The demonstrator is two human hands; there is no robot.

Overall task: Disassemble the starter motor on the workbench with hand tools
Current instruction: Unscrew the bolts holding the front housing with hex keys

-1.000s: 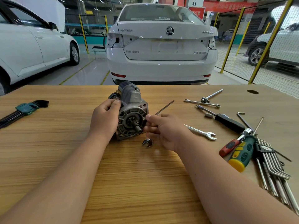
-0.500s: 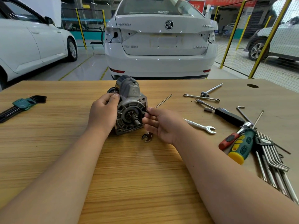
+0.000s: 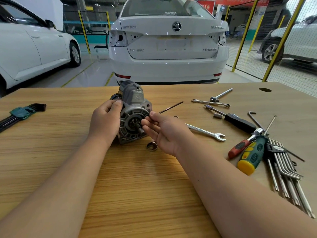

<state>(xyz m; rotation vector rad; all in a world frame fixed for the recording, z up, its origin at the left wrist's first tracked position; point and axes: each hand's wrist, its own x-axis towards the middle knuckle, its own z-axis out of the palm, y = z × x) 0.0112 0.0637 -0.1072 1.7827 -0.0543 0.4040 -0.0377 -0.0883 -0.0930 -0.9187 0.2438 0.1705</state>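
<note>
Workshop tabletop (image 3: 137,186) | motor (image 3: 135,107) stands at centre, shaft end facing viewer | left hand (image 3: 104,121) grips its side, likely to steady it | right hand (image 3: 164,133) pinches thin rod (image 3: 171,107) at housing rim, seemingly for withdrawal

Left hand (image 3: 104,122) grips motor (image 3: 133,107); right hand (image 3: 163,131) pinches rod (image 3: 171,107).

**Worktop layout**

On my worktop (image 3: 51,160) the starter motor (image 3: 135,115) stands centred. My left hand (image 3: 104,121) grips its left side, and my right hand (image 3: 161,131) pinches a thin rod (image 3: 171,107) just right of its face. A hex key set (image 3: 20,114) lies far left; a wrench (image 3: 205,132) and screwdrivers (image 3: 251,156) lie right. A car (image 3: 169,48) stands behind.
</note>
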